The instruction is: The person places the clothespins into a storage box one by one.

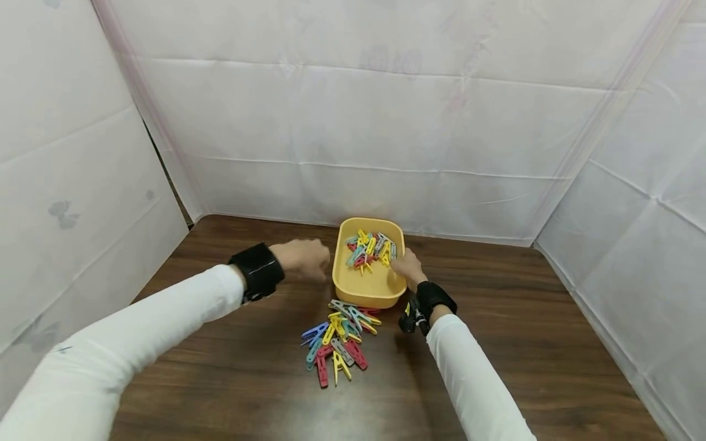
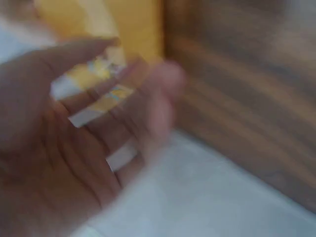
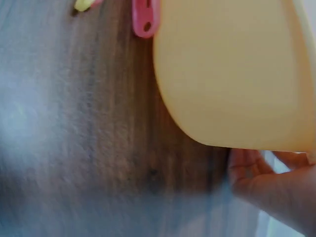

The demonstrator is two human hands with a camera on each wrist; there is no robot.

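A yellow tub (image 1: pixel 368 288) stands on the brown wooden tabletop (image 1: pixel 496 343), near the white sheeting (image 1: pixel 386 135) that walls in the far edge and both sides. Inside the tub, a loose cluster of coloured clothes pegs (image 1: pixel 371 250) lies toward its far half; the near half of the floor is bare.

The right hand (image 1: pixel 407 267) is at the tub's right rim, with the fingers reaching over the edge toward the pegs inside. The right wrist view shows the tub's outer wall (image 3: pixel 232 74) close up, with the fingers below its lower edge; whether the hand pinches a peg or the rim cannot be told.

The left hand (image 1: pixel 302 258) hovers just beside the tub's left wall, apart from it. The left wrist view, heavily blurred, shows the palm (image 2: pixel 54 163) with fingers loosely spread and nothing gripped.

A second pile of pegs (image 1: pixel 339 340) lies on the tabletop just in front of the tub, in blue, yellow, grey, red and green. Both forearms carry white sleeves and black wrist straps (image 1: pixel 258 269).
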